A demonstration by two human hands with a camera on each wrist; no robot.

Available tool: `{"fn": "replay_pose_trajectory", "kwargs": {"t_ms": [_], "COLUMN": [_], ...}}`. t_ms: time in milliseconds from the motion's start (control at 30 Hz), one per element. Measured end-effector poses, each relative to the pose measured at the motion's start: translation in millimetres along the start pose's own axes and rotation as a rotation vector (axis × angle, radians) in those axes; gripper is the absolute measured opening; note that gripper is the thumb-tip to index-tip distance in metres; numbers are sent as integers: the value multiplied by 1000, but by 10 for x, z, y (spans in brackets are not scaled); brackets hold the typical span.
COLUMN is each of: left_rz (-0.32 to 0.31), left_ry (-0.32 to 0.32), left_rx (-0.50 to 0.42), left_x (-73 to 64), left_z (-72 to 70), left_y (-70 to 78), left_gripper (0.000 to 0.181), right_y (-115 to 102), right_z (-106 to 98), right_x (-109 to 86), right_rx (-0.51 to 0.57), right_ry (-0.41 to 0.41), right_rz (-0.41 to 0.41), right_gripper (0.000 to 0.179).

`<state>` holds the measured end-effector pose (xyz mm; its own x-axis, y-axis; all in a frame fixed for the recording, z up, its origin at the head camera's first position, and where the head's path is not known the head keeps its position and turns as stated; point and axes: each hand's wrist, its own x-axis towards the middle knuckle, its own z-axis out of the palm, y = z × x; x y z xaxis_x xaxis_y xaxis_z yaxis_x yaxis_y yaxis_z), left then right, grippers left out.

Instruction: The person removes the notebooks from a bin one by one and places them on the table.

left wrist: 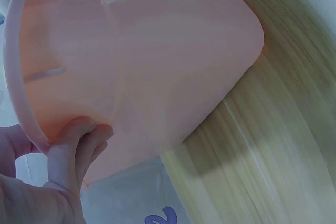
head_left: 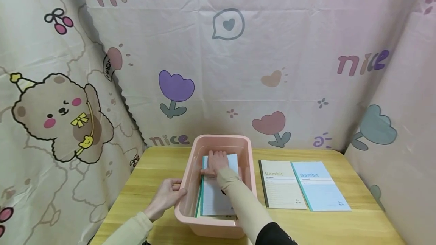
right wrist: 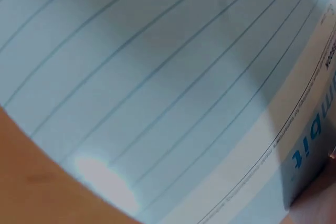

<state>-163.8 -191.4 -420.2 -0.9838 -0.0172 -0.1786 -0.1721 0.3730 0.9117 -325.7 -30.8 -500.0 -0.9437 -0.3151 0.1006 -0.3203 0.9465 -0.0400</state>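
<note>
A pink plastic bin [head_left: 186, 179] stands on the table. My left hand [head_left: 165, 196] holds its left rim, thumb on one side and fingers against the wall, as the left wrist view also shows. Inside the bin, a light blue notebook [head_left: 218, 201] with a teal spine lies on top of other notebooks, whose edges show at its left and bottom. My right hand [head_left: 218, 163] reaches into the bin and rests on the upper part of this notebook, fingers forward and thumb out to the left. The right wrist view shows the notebook's lined cover [right wrist: 157, 72] up close.
Right of the bin, a cream notebook [head_left: 283, 190] with a dark spine and a blue notebook [head_left: 321, 190] with a teal spine lie side by side on the wooden table [head_left: 371, 214]. A printed cloth [head_left: 293, 48] hangs behind the table and along both sides.
</note>
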Motion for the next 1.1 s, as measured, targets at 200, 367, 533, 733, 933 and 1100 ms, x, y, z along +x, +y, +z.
{"fn": "replay_pose_trajectory", "kwargs": {"t_ms": [200, 367, 533, 733, 933, 1100], "left_rz": [11, -1, 12, 15, 22, 17], "left_ry": [-15, -17, -36, -40, -54, -49], "left_rx": [-20, -9, -8, -14, -17, -18], "left_x": [2, 7, 24, 32, 27, 27], "left_z": [5, -10, -26, -30, -21, -15], "left_y": [-6, 2, 0, 10, 7, -10], "left_gripper": [44, 44, 46, 46, 44, 44], "right_y": [-24, -13, 12, 111, 274, 486], "right_z": [-271, -540, -875, -1258, -1624, -1893], "right_x": [29, 31, -1, -49, -149, -240], "right_rx": [-19, 5, 40, 93, 149, 253], "right_ry": [9, 30, 59, 140, 178, 179], "right_rz": [-36, -59, -92, -135, -146, -130], "right_gripper": [82, 76, 77, 59, 55, 58]}}
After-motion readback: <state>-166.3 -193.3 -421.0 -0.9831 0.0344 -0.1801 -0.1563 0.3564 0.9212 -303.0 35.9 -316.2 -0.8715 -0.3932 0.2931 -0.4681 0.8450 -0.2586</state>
